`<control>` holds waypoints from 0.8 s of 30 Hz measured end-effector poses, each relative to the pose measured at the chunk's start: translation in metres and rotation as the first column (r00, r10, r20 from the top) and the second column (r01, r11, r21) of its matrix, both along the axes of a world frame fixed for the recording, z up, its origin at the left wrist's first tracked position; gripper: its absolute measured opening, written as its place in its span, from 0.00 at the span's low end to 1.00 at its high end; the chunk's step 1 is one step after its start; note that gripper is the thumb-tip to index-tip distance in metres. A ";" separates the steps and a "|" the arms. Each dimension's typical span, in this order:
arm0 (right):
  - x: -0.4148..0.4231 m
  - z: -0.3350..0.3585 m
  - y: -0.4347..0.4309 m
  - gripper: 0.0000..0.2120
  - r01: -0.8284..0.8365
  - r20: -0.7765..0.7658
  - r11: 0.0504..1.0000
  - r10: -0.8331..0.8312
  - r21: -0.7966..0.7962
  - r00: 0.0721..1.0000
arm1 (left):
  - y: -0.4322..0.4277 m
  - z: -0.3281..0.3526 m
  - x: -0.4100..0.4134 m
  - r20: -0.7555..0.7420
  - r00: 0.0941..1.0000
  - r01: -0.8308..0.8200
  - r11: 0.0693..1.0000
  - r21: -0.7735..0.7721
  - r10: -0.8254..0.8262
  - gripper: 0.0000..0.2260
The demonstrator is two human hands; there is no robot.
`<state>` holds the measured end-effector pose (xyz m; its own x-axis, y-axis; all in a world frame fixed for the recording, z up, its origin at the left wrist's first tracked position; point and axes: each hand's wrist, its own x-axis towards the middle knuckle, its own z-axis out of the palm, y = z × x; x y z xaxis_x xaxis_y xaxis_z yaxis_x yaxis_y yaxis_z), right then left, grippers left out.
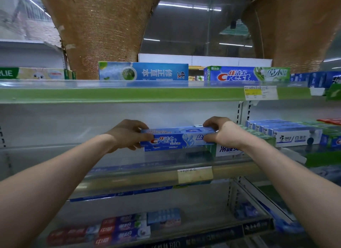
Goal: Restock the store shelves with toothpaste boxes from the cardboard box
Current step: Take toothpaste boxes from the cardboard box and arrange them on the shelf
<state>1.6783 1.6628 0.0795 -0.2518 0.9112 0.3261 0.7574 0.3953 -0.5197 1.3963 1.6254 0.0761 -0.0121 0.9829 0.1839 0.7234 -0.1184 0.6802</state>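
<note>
My left hand (129, 135) grips the left end of the blue Crest toothpaste box (177, 138), fingers curled over its top. My right hand (222, 133) grips the right end likewise. The box lies level above the middle shelf (129, 175), just beside stocked boxes (227, 149).

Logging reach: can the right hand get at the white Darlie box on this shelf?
Probably, once freed: the white Darlie box stands nearby, front face uncovered, but the right hand now grips the Crest box.
</note>
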 end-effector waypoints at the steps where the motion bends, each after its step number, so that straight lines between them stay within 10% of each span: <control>1: -0.003 -0.001 0.004 0.23 0.013 0.063 1.000 -0.014 0.020 0.998 | 0.000 -0.003 -0.001 -0.049 0.999 0.001 1.000 0.004 -0.001 0.17; 10: -0.021 -0.005 0.026 0.21 0.049 0.551 0.978 -0.156 0.204 0.820 | 0.015 -0.014 0.000 -0.294 0.954 -0.029 0.995 0.098 0.057 0.15; 24: -0.023 -0.024 0.043 0.16 0.048 0.597 0.970 -0.185 0.237 0.781 | 0.030 -0.026 0.018 -0.432 0.892 -0.090 0.988 0.124 0.135 0.17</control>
